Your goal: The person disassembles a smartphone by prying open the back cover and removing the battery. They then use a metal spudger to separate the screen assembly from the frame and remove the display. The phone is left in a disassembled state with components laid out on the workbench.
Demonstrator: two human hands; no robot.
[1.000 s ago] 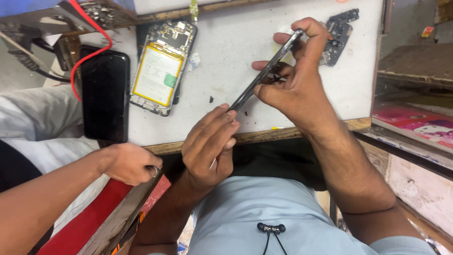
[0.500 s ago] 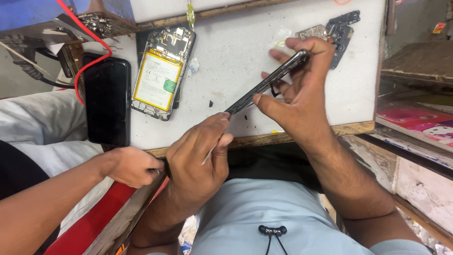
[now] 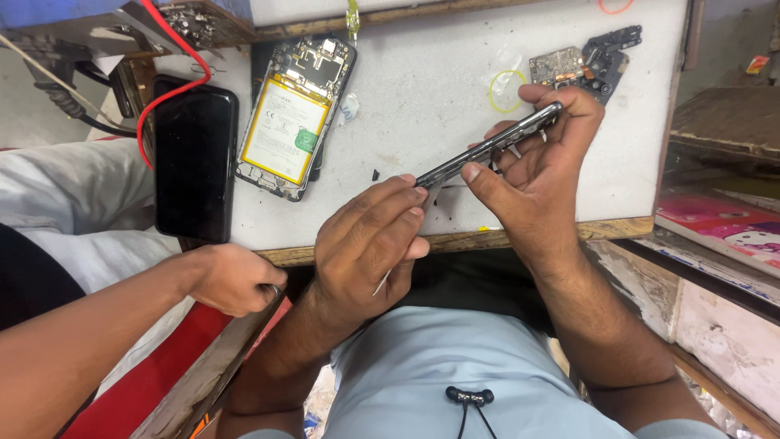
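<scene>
My right hand point(image 3: 540, 183) grips a slim dark phone point(image 3: 487, 150) edge-on, tilted, above the white work mat point(image 3: 422, 97). My left hand point(image 3: 366, 244) pinches a thin metal tool point(image 3: 382, 283) whose tip meets the lower end of the phone. An opened phone body with a yellow battery point(image 3: 288, 122) lies on the mat at upper left. Next to it, further left, rests a black phone point(image 3: 195, 167), screen up. Small circuit boards and a black frame piece point(image 3: 589, 61) lie just beyond my right hand.
Another person's hand point(image 3: 231, 280) rests on the table's wooden front edge point(image 3: 455, 242) at lower left. A red wire point(image 3: 175, 81) loops over the black phone. Tiny screws point(image 3: 375, 173) dot the mat. A shelf with a pink box point(image 3: 723, 232) stands at right.
My left hand has risen from the table edge to the phone's lower end, bringing the tool tip against it. My right hand has tilted the phone flatter.
</scene>
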